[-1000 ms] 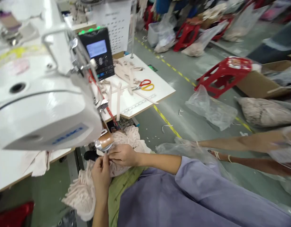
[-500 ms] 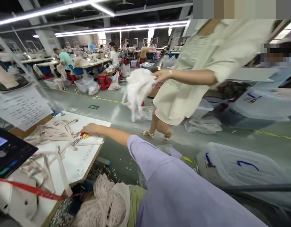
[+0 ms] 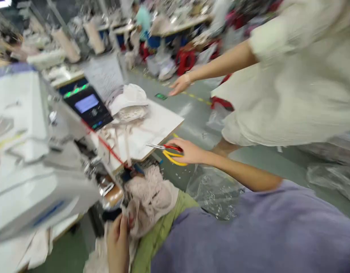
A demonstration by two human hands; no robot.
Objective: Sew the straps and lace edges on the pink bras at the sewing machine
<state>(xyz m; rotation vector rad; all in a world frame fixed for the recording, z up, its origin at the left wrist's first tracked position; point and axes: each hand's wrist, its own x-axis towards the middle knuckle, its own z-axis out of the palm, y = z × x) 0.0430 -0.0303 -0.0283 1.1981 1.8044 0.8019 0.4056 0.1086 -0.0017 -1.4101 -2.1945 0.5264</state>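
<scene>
Off the near edge of one white table [image 3: 163, 123], one pair of scissors [image 3: 164, 148], gripped in the right hand [image 3: 190, 151], with one red and one yellow handle loop against curled fingers and blades out ahead of the hand, aimed left toward the tabletop. In the lap, below the scissors, one pale lace garment [image 3: 160, 199], lying against green cloth [image 3: 163, 223], just above and to the right of the left hand [image 3: 118, 232] and pinched there between thumb and forefinger. On the table, one heap of white and pale garments [image 3: 131, 100], pieces too blurred to count, and several pale strips [image 3: 127, 144]. Left of the heap, one dark control panel [image 3: 89, 108] with one lit screen; behind, one printed sheet [image 3: 103, 74]. Farther left, one white sewing machine [image 3: 35, 182]. Below the right forearm, one clear plastic bag [image 3: 216, 189]. Past the table's far edge, one co-worker's hand [image 3: 180, 84], opened, below a cream sleeve [image 3: 268, 40]. In the background, one person in teal [image 3: 143, 21].
</scene>
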